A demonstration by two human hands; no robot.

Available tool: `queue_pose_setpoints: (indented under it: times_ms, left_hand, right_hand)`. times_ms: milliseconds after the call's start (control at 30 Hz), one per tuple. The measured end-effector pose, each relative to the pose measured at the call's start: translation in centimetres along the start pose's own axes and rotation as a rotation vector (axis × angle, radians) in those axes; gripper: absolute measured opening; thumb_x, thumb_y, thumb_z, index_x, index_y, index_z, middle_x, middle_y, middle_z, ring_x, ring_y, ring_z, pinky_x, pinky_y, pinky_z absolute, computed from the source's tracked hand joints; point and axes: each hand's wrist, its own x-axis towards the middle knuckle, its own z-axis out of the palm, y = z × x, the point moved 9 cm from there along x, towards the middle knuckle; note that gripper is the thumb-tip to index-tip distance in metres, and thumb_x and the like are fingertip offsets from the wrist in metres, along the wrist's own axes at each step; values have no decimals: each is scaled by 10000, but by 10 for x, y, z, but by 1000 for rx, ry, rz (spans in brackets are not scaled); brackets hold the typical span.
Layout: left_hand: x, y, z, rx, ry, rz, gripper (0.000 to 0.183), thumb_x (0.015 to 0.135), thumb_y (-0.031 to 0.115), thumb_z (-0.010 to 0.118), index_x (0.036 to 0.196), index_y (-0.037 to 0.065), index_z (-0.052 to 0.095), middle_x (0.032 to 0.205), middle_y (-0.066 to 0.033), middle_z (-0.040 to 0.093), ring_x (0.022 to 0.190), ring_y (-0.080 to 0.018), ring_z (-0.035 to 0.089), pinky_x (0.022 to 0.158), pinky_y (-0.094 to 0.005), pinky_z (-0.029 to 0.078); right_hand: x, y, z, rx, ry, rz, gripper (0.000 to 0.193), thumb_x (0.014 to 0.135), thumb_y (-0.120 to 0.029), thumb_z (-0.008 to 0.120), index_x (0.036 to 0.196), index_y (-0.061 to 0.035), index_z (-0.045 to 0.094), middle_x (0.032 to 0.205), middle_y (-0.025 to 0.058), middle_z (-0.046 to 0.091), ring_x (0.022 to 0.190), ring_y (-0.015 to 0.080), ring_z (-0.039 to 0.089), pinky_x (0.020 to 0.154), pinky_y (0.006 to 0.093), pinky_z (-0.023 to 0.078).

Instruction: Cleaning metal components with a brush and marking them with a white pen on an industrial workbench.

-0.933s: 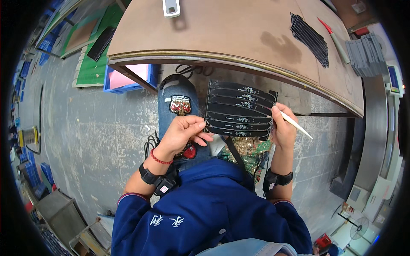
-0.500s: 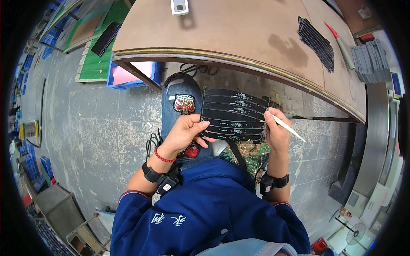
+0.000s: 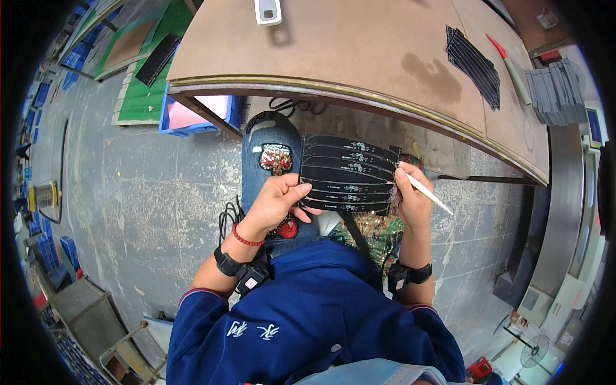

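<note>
You've shifted the black sheet (image 3: 340,174) slightly left and nearer; your left hand (image 3: 280,197) pinches one end, your right hand (image 3: 414,202) the other plus a white stick (image 3: 431,192).

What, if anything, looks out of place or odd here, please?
A dark, irregular patch marks the brown rectangular tabletop, perhaps a stain or shadow; nearby, thin black printed sheets lie in an uneven fan. The grey painted floor looks patchily worn.

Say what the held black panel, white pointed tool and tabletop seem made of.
Black printed panel: possibly circuit-board laminate, fairly matte, given its thin strips and fine white markings.
White pointed tool: probably plastic, smooth, evenly pale.
Tabletop: likely wood-based board, dull tan, layered edge.
</note>
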Motion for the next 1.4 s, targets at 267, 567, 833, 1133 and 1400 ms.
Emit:
queue_pose_setpoints:
  times_ms: [267,567,833,1133,1400]
  left_hand:
    - [-4,1,-3,26,35,1,256,970,134,476,1099,-63,575,942,-137,673,759,-204,688,547,-231,569]
    - [-2,4,-3,24,40,19,251,970,137,480,1103,-51,580,918,-137,679,745,-202,688,541,-234,565]
    - [-9,5,-8,60,74,13,246,964,145,491,1049,-68,581,903,-153,680,742,-216,691,541,-243,571]
    - [-32,46,-11,27,93,149,248,959,128,494,1062,-82,574,918,-168,675,737,-244,697,536,-249,583]
    - [-28,113,-6,93,141,278,246,963,139,486,1064,-71,566,925,-162,672,751,-231,696,514,-257,579]
  right_hand:
    - [-17,-49,-25,-235,176,-230,187,901,-67,579,1033,40,656,723,45,600,602,69,532,539,201,431]
    - [-14,-43,-8,-67,105,-106,114,849,-30,652,938,37,625,729,52,626,601,70,580,539,188,467]
    - [-5,-67,-31,-22,181,-186,105,866,-49,642,934,21,602,745,60,620,583,81,574,534,199,478]
    - [101,-193,-188,-1363,618,-687,296,855,-56,526,1141,-49,601,1022,194,625,927,340,602,784,389,467]
    - [80,-190,-119,-1331,362,-752,438,791,-23,614,1226,-28,560,1113,205,616,1008,354,588,894,397,459]
